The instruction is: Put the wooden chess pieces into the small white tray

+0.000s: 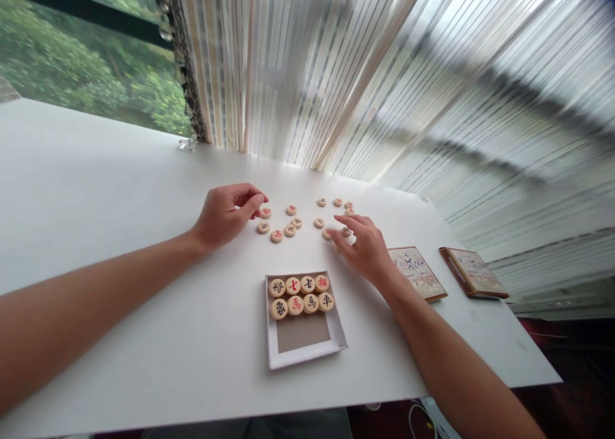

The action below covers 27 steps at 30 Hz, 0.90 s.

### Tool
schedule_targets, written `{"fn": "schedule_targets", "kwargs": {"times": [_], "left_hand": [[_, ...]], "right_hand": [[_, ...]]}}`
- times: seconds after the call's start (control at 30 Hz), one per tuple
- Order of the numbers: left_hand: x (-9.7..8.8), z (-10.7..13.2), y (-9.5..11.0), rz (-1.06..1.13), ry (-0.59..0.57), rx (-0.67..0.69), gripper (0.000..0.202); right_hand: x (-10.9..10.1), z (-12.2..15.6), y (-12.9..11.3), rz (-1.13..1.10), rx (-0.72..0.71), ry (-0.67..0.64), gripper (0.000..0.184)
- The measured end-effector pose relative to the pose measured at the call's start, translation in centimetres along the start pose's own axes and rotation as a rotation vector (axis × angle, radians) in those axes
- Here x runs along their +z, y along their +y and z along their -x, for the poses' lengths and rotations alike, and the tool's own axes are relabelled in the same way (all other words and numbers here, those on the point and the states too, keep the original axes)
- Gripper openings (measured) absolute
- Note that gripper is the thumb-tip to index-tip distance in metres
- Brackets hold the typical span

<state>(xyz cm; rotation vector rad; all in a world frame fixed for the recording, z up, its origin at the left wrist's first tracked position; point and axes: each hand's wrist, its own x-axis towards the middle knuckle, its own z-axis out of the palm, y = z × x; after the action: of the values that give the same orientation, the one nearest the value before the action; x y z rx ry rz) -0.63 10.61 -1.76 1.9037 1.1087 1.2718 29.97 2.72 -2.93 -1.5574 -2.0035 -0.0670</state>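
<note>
My left hand (229, 216) is closed, its fingers curled against the thumb just beside a red-marked xiangqi piece (265, 213). Whether anything sits inside those fingers is hidden. Thumb and fingers apart, my right hand (361, 243) is over the right group of pieces. A red-marked piece (327, 234) lies by its thumb, and a dark-marked piece (346, 232) shows partly between thumb and fingers. In front of me is an open white box (307, 356). Two rows of round wooden pieces fill its far part, including a black-marked piece (280, 309); its near part shows bare brown bottom.
Several loose pieces, such as a red one (277, 236), lie scattered between my hands on the white table (120, 202). Right of my right forearm are a printed box lid (418, 272) and a brown book-like box (473, 272). A string curtain (307, 74) hangs behind.
</note>
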Motion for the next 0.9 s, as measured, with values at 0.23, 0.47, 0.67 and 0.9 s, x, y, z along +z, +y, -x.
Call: {"fn": "schedule_targets", "kwargs": {"times": [0.23,0.47,0.67,0.9], "left_hand": [[0.1,0.0,0.1,-0.006,0.009,0.001,0.025],[0.0,0.0,0.2,-0.014,-0.005,0.005,0.025],[0.0,0.0,0.2,-0.017,-0.009,0.011,0.024],[0.0,0.8,1.1,-0.110,-0.067,0.099,0.028]], "right_hand": [[0.8,0.0,-0.6,0.025,-0.083,-0.096,0.029],[0.2,0.4,0.1,0.021,-0.071,-0.059,0.030],[0.2,0.4,0.0,-0.026,-0.051,-0.048,0.021],[-0.4,0.3,-1.6,-0.159,0.001,0.037,0.011]]}}
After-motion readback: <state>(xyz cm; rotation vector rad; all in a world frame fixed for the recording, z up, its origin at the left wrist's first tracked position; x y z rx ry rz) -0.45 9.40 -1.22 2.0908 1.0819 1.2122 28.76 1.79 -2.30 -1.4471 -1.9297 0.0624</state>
